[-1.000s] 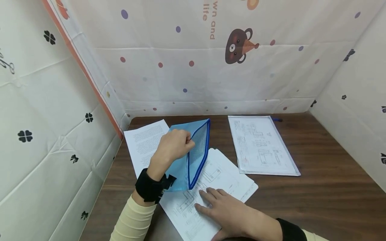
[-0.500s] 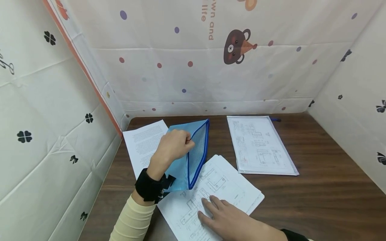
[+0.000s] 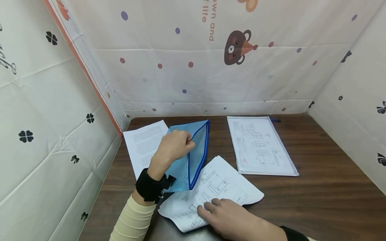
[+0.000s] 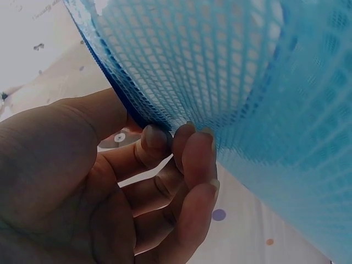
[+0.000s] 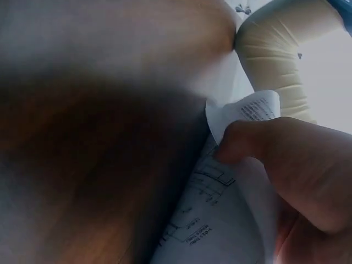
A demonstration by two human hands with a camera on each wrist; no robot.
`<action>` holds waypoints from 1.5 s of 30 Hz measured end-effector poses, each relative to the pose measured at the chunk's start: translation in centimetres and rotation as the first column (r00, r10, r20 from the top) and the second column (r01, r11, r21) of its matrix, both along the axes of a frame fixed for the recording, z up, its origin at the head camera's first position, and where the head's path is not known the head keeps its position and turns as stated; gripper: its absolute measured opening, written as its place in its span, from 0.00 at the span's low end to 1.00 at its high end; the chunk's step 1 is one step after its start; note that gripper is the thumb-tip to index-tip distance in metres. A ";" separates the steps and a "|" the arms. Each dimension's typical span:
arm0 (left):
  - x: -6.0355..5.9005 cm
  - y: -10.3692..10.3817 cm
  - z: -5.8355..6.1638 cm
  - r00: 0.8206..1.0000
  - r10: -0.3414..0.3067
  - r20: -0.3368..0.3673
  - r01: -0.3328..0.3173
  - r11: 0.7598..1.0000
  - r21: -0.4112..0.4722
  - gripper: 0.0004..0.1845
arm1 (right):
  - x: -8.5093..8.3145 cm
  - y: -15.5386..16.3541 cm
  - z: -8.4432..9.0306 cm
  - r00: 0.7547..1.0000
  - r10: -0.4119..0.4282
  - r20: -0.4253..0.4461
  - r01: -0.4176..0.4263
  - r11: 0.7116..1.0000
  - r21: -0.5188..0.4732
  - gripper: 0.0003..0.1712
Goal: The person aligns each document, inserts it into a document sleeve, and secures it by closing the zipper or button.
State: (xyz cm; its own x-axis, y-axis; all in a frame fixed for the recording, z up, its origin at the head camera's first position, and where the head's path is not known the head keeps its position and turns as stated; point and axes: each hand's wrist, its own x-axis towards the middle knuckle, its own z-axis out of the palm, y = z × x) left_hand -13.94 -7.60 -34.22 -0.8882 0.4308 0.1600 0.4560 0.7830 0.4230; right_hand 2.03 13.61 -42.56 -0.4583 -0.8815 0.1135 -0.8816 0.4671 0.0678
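In the head view, my left hand point(image 3: 175, 145) pinches the edge of a blue mesh zip pouch point(image 3: 180, 172) and holds it up with its mouth gaping to the right. The left wrist view shows thumb and fingertips meeting on the mesh beside the dark blue zip edge point(image 4: 113, 82). My right hand point(image 3: 227, 214) grips the near edge of white sheets with technical drawings point(image 3: 221, 182). These papers bow upward at the near side, and their far left part overlaps the pouch's lower edge in this view. In the right wrist view, the thumb point(image 5: 242, 140) presses against a curled sheet.
A page of printed text point(image 3: 143, 140) lies at the left, partly behind the pouch. Further drawings point(image 3: 260, 147) lie in a flat pile at the back right, with a blue pen point(image 3: 275, 120) by its far corner. Patterned cloth walls point(image 3: 169, 80) border the wooden table point(image 3: 325, 160).
The right hand slid the drawing sheets slightly right and toward me, then its fingers curled and the near edge rose and bent. My left hand and the pouch have stayed put.
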 end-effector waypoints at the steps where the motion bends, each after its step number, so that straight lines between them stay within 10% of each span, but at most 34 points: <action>1: 0.0 0.0 0.0 1.000 0.000 0.001 0.000 1.000 0.000 0.23 | -0.2 0.0 0.2 0.999 -0.008 0.043 0.008 1.000 0.004 0.21; 11: -0.1 -0.2 0.0 1.000 -0.006 0.015 0.006 1.000 0.000 0.23 | -2.8 2.0 2.8 0.894 -0.051 0.445 0.080 0.996 -0.048 0.19; 19: -0.3 -0.4 0.2 0.999 -0.009 0.035 0.010 1.000 -0.009 0.23 | -5.8 6.1 7.4 0.802 0.065 0.594 0.163 0.932 -0.322 0.11; 25: -0.5 -0.6 0.4 0.999 -0.018 0.032 0.019 0.999 -0.035 0.23 | -7.5 9.6 9.0 0.759 0.092 0.645 0.362 0.764 -0.535 0.15; 32: -0.7 -0.6 0.1 1.000 -0.010 0.022 0.011 1.000 -0.023 0.24 | -9.9 12.7 7.6 0.549 0.337 0.765 0.609 0.465 -0.642 0.21; 38: -0.8 -0.7 -0.1 1.000 0.001 0.031 0.000 1.000 -0.026 0.23 | -11.6 14.9 5.2 0.391 0.429 0.814 0.844 0.185 -0.503 0.20; 41: -0.8 -0.7 0.0 0.999 0.004 0.032 -0.003 1.000 -0.026 0.23 | -12.1 15.8 4.0 0.352 0.391 0.850 0.899 0.111 -0.423 0.28; 45: -0.9 -0.8 0.0 0.999 0.000 0.040 0.001 1.000 -0.018 0.23 | -12.7 16.9 2.5 0.326 0.344 0.881 0.922 0.091 -0.376 0.39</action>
State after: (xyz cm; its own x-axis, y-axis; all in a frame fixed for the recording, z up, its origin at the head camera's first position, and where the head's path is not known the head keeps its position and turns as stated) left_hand -14.79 -8.37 -34.25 -0.8935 0.4337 0.1165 0.4393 0.7905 0.4268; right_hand -10.65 30.52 -40.01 -0.9858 -0.1315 -0.1046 0.1294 -0.1975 -0.9717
